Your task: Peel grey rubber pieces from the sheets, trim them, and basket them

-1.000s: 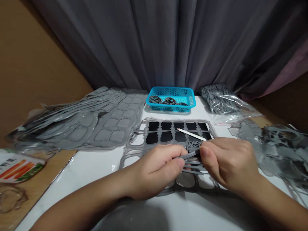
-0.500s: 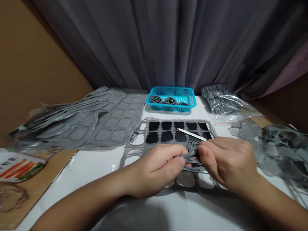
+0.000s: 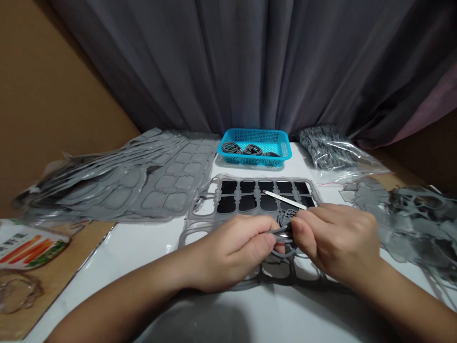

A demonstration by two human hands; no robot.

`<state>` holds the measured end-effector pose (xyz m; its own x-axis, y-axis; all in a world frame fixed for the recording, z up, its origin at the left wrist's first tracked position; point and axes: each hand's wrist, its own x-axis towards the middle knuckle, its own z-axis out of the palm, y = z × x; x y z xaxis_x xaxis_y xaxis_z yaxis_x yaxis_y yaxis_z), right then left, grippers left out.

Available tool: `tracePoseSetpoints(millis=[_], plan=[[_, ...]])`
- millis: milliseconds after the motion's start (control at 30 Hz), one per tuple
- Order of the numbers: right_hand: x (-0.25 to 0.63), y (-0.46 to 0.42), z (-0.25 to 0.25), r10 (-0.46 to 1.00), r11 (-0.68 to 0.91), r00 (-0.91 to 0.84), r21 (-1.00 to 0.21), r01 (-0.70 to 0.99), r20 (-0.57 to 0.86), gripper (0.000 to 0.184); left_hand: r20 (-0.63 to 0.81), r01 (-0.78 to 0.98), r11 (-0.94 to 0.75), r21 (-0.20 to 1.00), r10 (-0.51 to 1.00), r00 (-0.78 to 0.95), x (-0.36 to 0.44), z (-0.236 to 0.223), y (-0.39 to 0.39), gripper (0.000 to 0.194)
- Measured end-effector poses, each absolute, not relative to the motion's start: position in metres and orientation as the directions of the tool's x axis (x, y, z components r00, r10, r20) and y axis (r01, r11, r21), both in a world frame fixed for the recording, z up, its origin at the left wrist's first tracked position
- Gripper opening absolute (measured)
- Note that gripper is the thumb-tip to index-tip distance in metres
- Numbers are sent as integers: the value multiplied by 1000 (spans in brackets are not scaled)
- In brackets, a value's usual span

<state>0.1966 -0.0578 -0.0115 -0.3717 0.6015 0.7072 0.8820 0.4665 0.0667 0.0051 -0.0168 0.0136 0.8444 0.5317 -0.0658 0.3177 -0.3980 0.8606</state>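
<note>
My left hand (image 3: 246,252) pinches several thin grey rubbery loops (image 3: 284,251) between thumb and fingers. Curled closed beside it is my right hand (image 3: 335,238), with the other end of the loops at its thumb. A slim white stick (image 3: 285,199) with a reddish tip juts out from behind the right fist; whether the fist grips it is hidden. Beneath both hands lies a grey die-cut sheet (image 3: 210,219) with rounded openings. Black panels (image 3: 226,204) show through its far rows. A small heap of grey loops (image 3: 286,217) rests on the sheet just beyond my hands.
A blue basket (image 3: 255,159) with grey looped pieces stands at the back. Grey sheets (image 3: 160,176) are stacked on the left. To the right are a clear bag (image 3: 332,147) of dark pieces and a scrap pile (image 3: 414,224). A printed packet (image 3: 32,245) lies front left.
My right hand has shifted slightly left, closer to my left hand. The grey loops between them now bow into a rounder shape. The stick and sheet look unmoved.
</note>
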Motion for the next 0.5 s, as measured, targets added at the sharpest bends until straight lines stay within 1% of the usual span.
tracePoseSetpoints(millis=[100, 200, 267, 333, 400, 500], plan=[[203, -55, -9, 616, 497, -376, 29, 867, 693, 50, -87, 323, -362, 874, 539, 838, 5, 15, -17, 27], [217, -50, -7, 646, 576, -391, -84, 813, 656, 48, -108, 329, -316, 890, 555, 825, 5, 16, -17, 26], [225, -47, -6, 683, 632, -385, -238, 738, 621, 48, -120, 331, -292, 897, 560, 820, 5, 16, -17, 26], [228, -47, -5, 736, 645, -352, -442, 623, 579, 51, -122, 327, -278, 903, 564, 817, 5, 14, -17, 26], [227, -47, -4, 788, 613, -325, -616, 494, 523, 55, -119, 324, -275, 905, 567, 815, 6, 13, -16, 25], [219, -49, -4, 839, 522, -367, -783, 339, 401, 55, -102, 317, -306, 898, 557, 824, 6, 11, -16, 25]])
